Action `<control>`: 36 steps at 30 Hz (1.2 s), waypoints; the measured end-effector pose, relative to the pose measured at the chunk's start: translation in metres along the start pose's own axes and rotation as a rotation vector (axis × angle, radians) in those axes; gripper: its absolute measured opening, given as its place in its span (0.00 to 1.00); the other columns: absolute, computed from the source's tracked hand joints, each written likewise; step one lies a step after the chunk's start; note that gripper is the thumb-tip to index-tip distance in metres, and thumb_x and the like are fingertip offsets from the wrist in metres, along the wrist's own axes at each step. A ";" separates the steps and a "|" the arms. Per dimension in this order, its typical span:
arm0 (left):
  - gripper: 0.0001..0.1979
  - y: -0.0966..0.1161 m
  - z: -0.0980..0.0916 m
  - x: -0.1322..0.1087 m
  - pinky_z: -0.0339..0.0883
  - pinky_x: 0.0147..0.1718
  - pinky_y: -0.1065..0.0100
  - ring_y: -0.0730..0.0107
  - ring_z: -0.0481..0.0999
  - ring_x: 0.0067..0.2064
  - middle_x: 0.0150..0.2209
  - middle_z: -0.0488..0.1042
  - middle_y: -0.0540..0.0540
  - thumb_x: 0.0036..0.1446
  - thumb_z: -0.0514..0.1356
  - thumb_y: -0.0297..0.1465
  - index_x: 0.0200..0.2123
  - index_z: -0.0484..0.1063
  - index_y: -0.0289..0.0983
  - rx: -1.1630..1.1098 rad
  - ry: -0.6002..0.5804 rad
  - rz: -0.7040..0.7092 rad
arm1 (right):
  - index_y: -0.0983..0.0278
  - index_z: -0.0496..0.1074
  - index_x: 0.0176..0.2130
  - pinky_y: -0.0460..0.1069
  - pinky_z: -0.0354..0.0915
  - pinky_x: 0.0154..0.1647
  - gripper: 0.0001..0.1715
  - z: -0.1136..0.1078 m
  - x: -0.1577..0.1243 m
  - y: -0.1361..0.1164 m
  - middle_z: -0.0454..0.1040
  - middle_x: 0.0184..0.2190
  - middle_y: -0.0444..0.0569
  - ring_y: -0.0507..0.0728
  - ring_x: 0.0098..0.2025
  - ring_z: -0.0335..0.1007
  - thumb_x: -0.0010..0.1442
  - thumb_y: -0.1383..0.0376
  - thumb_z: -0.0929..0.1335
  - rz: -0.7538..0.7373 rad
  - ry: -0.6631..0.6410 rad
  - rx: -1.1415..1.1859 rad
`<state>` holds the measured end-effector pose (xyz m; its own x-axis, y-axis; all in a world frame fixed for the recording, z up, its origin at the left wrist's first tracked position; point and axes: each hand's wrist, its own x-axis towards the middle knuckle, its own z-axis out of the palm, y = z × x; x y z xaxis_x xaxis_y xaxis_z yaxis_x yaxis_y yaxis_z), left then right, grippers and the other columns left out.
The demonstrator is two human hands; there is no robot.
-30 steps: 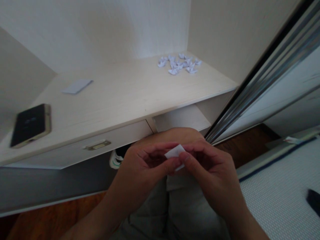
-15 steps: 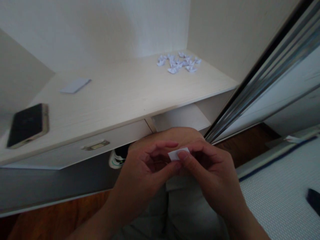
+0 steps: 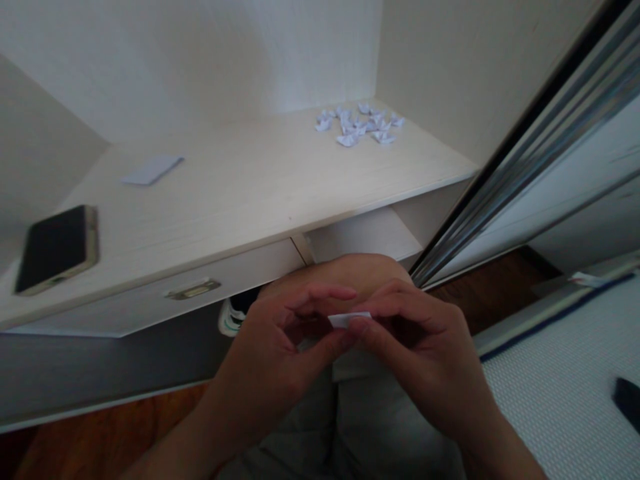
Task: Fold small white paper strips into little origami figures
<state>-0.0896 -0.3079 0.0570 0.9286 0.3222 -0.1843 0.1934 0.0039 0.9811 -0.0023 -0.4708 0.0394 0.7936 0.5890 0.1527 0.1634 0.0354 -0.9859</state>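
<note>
Above my lap, a small folded piece of white paper is tilted so that it shows as a narrow strip. My right hand pinches its right part between thumb and index finger. On the other side, my left hand is curled about the paper's left end, its thumb tip at the lower edge beside my right thumb. The left index finger is lifted off, above the paper; the other left fingertips are partly hidden behind it. Several small folded white paper pieces, shaped like little boats, lie grouped at the shelf's back right.
The pale wooden shelf carries a flat white paper and a phone at the left. Below are a drawer with a metal handle and an open compartment. A metal door track rises at the right.
The folded paper has tipped and moved slightly down and left, now showing its edge more than its face. My right thumb has moved down with it.
</note>
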 end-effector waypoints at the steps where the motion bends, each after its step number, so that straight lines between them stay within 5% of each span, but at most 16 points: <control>1: 0.14 0.000 0.000 0.000 0.80 0.44 0.66 0.62 0.87 0.42 0.43 0.87 0.48 0.55 0.76 0.35 0.45 0.83 0.44 0.012 0.007 0.013 | 0.56 0.86 0.39 0.52 0.73 0.37 0.03 0.000 0.000 -0.001 0.83 0.34 0.46 0.57 0.37 0.79 0.64 0.64 0.76 0.000 -0.020 -0.001; 19: 0.20 0.005 -0.006 -0.010 0.79 0.41 0.76 0.71 0.87 0.40 0.41 0.87 0.57 0.56 0.75 0.28 0.48 0.84 0.58 0.068 -0.009 0.197 | 0.50 0.86 0.47 0.52 0.78 0.42 0.15 0.013 -0.006 0.002 0.85 0.39 0.44 0.57 0.42 0.82 0.62 0.69 0.78 -0.289 0.042 0.131; 28: 0.18 -0.001 -0.005 -0.018 0.79 0.39 0.77 0.73 0.86 0.37 0.38 0.87 0.57 0.57 0.75 0.30 0.46 0.84 0.59 0.040 -0.060 0.168 | 0.56 0.87 0.44 0.48 0.77 0.33 0.15 0.018 -0.013 -0.003 0.85 0.33 0.46 0.54 0.33 0.81 0.60 0.72 0.78 -0.358 0.095 0.106; 36: 0.16 -0.004 -0.004 -0.022 0.78 0.36 0.75 0.71 0.84 0.35 0.38 0.86 0.54 0.58 0.75 0.33 0.48 0.84 0.56 0.005 -0.076 0.034 | 0.51 0.86 0.47 0.47 0.78 0.33 0.18 0.028 -0.014 0.007 0.85 0.33 0.44 0.53 0.32 0.80 0.63 0.71 0.75 -0.378 0.170 0.189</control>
<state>-0.1124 -0.3109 0.0571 0.9559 0.2495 -0.1548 0.1626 -0.0109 0.9866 -0.0286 -0.4560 0.0287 0.7863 0.3659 0.4978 0.3631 0.3783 -0.8515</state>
